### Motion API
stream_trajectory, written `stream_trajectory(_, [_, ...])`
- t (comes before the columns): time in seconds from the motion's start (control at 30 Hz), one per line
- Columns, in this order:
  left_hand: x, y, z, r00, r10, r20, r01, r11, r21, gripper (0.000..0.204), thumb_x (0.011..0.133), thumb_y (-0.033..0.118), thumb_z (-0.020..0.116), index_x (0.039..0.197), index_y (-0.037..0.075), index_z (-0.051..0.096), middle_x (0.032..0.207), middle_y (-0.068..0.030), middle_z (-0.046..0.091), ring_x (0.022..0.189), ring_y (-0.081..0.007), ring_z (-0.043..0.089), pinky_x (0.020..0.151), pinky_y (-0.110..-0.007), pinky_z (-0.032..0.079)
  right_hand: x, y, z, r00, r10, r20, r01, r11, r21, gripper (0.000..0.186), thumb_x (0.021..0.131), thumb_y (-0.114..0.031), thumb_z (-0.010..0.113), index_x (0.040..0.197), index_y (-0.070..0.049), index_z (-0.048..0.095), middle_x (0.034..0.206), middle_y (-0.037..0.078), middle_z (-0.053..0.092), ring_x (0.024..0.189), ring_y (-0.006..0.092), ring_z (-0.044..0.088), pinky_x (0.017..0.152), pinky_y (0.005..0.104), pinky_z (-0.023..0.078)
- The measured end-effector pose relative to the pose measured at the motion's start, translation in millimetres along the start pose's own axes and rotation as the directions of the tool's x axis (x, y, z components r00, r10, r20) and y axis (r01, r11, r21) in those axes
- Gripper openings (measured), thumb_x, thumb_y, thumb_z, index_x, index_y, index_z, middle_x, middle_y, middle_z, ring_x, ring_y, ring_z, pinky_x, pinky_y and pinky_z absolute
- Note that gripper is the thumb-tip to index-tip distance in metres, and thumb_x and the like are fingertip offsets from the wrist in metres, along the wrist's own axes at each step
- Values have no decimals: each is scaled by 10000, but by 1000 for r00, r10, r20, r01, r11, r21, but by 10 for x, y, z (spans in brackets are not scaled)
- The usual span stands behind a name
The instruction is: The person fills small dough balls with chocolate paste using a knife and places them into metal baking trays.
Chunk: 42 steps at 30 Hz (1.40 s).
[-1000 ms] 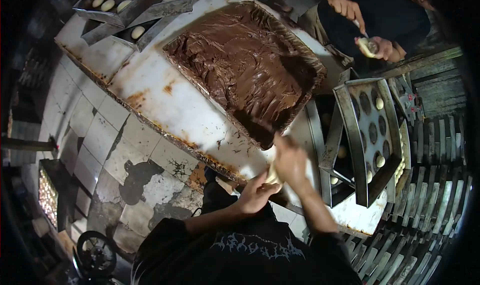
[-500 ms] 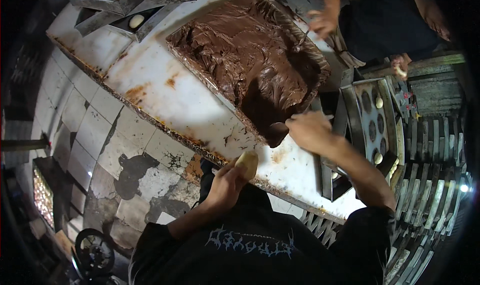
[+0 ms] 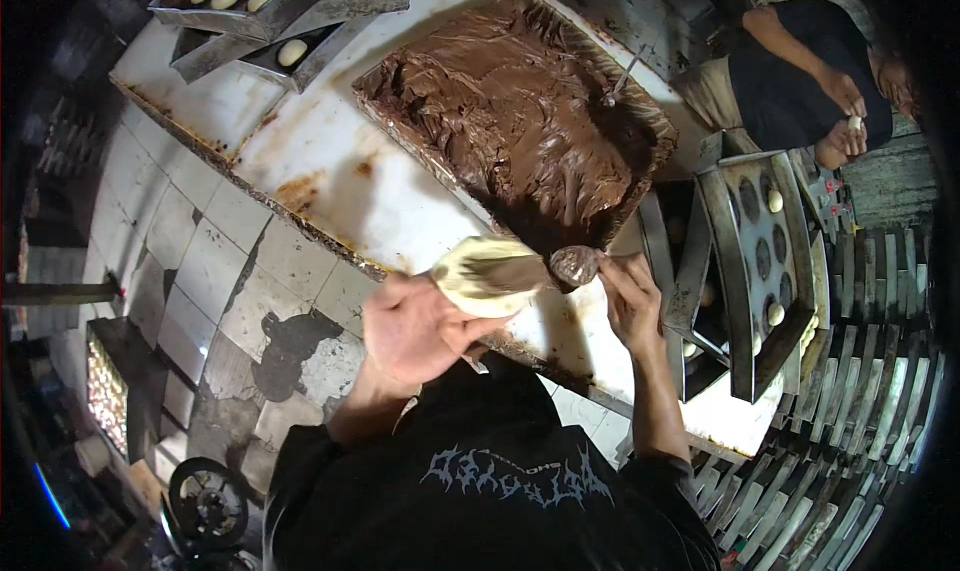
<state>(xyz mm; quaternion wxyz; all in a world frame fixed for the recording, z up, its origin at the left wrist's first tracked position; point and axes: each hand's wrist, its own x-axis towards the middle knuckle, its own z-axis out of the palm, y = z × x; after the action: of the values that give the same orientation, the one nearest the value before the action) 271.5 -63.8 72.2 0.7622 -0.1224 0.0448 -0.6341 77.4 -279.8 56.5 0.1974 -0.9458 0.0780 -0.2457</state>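
Observation:
My left hand (image 3: pixel 405 326) is turned palm up and holds a flattened round of pale dough (image 3: pixel 460 279). A brown streak of chocolate paste lies across the dough's middle. In my right hand (image 3: pixel 633 296) is a spoon (image 3: pixel 574 266) coated in chocolate, its bowl close to the dough's right edge. Just beyond both hands stands a large tray of thick chocolate paste (image 3: pixel 510 111); its near corner is scooped low and lies behind the spoon.
Metal trays with dough balls stand at the far left (image 3: pixel 240 16) and on the right (image 3: pixel 745 261). A second utensil (image 3: pixel 625 76) sticks out of the paste's far right side. Across the table, a co-worker (image 3: pixel 800 71) holds a small pale piece. Stacked metal strips (image 3: pixel 850 371) fill the lower right.
The spoon has come up out of the paste toward the dough. My left hand has turned palm up, showing the dough spread flat with chocolate on it. The co-worker's hand has left the tray.

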Motion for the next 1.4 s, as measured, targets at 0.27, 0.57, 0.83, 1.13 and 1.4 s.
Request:
stream_trajectory(0.27, [44, -251, -441, 999, 28, -27, -17, 937, 348, 872, 794, 60, 643, 1460, 200, 97, 1152, -212, 528, 974, -319, 580, 746, -422, 516, -583, 53, 410, 855, 402, -328, -467, 871, -150, 225, 835, 59, 584, 1035, -12, 656, 803, 125, 583, 724, 214, 554, 669, 292, 451])
stream_trajectory(0.57, [242, -1218, -626, 931, 104, -350, 224, 596, 771, 820, 711, -45, 438, 1445, 115, 107, 979, -195, 581, 802, -285, 617, 623, -371, 528, -352, -513, -429, 884, 368, 286, -460, 794, 397, 325, 863, -314, 623, 914, 2, 678, 787, 103, 601, 721, 182, 563, 669, 328, 462])
stream_trajectory(0.83, [256, -2587, -622, 921, 113, -372, 147, 784, 603, 487, 879, -1, 435, 1333, 103, 293, 1136, -132, 534, 909, -187, 571, 763, -305, 494, -1466, -449, -1406, 991, -104, 83, 114, 985, -127, 247, 711, -97, 695, 934, -14, 630, 986, 88, 580, 795, 227, 573, 662, 318, 484])
stream_trajectory(1.13, [592, -4714, -810, 984, -109, -143, 160, 167, 973, 368, 908, 126, 577, 1220, -1, 431, 1077, -89, 560, 908, -140, 597, 782, -283, 527, -3216, 28, -2881, 946, 307, -100, -221, 842, 492, 318, 818, 52, 566, 1129, 10, 518, 1098, 198, 542, 883, 311, 614, 755, 342, 515])
stream_trajectory(1.4, [1234, -6199, -2081, 923, 74, -378, 290, 512, 809, 298, 899, 126, 586, 1154, 42, 455, 974, -72, 551, 786, -179, 620, 754, -326, 521, -4826, 295, -2502, 838, 497, -226, -543, 716, -438, 508, 663, 34, 548, 1154, -91, 586, 1341, 182, 384, 1246, 484, 288, 1005, 549, 297])
